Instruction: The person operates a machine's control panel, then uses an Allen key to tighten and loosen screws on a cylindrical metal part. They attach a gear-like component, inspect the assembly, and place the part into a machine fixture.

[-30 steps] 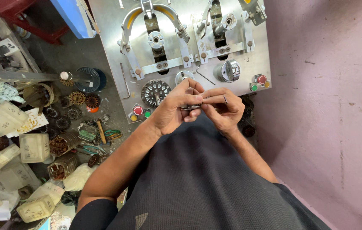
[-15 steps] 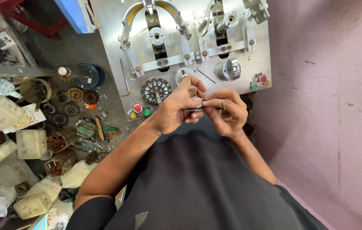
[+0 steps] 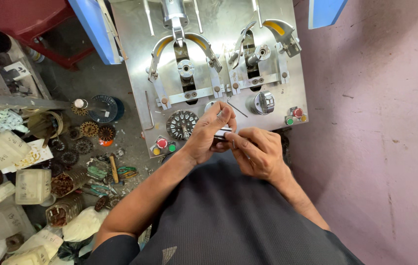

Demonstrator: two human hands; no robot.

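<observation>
A small metal rod [image 3: 222, 132] is gripped between the left hand [image 3: 209, 135] and right hand [image 3: 258, 153], just below a steel machine plate [image 3: 287, 73] and beside a slotted disc [image 3: 181, 124].

Mostly hidden in the grip
The small metal piece [image 3: 222, 131] sits buried between both hands' fingers [image 3: 224, 117]; the machine plate [image 3: 135, 59] runs off the top edge.

Both hands, left hand [image 3: 208, 135] and right hand [image 3: 258, 153], pinch what looks like a small metal rod [image 3: 222, 132].
</observation>
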